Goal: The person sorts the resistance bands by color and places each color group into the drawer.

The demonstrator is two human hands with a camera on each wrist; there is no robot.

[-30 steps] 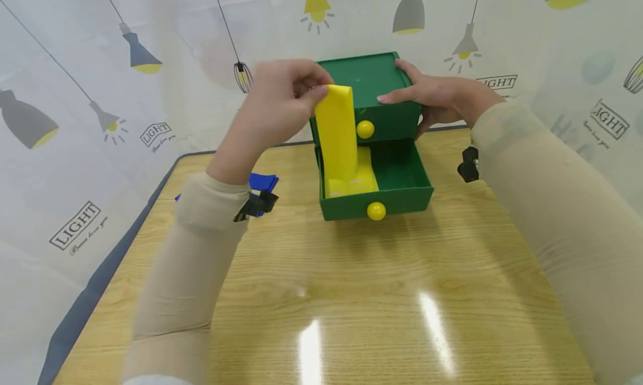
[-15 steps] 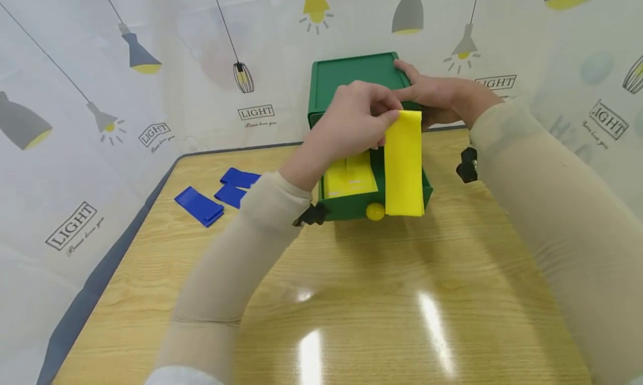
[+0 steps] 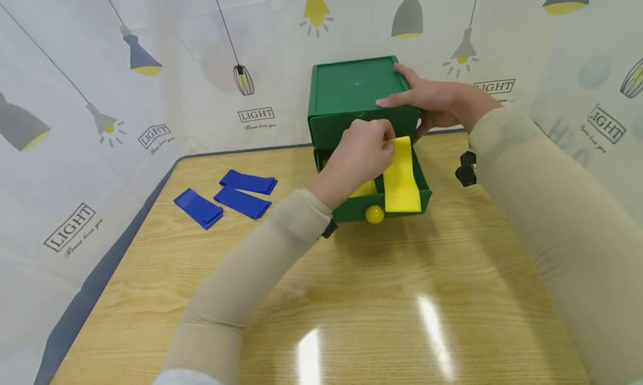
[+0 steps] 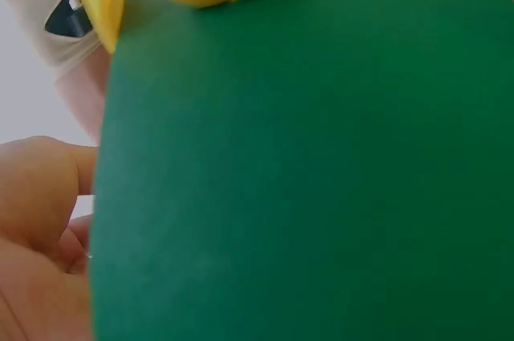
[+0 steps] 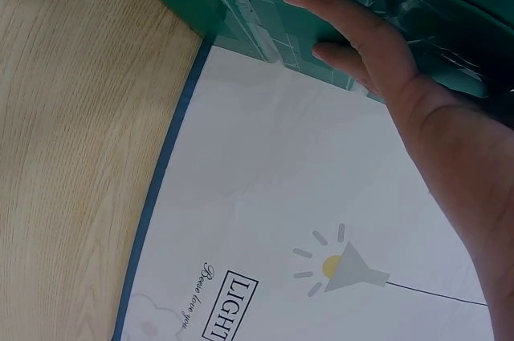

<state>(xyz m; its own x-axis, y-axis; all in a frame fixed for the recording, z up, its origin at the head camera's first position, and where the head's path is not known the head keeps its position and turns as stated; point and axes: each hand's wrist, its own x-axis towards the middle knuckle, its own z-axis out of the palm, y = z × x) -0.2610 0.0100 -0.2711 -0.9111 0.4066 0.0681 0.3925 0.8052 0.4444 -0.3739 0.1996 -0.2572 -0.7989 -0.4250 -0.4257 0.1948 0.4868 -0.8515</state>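
A small green two-drawer box stands at the back of the table, its lower drawer pulled out. My left hand pinches the upper end of a folded yellow band, whose lower end hangs by the drawer's front wall, right of the yellow knob. Another yellow band lies in the drawer, partly hidden behind my left hand. In the left wrist view the green drawer front hides much of that hand. My right hand grips the box's top right edge, some fingers against its side.
Several folded blue bands lie on the table left of the box. A pale curtain printed with lamps rises behind the table's back and left edges. Wood tabletop extends in front of the box.
My left hand has carried the yellow band from the drawer's left side to its right side, then lowered it. The blue bands have come into full view. My right hand keeps its place.
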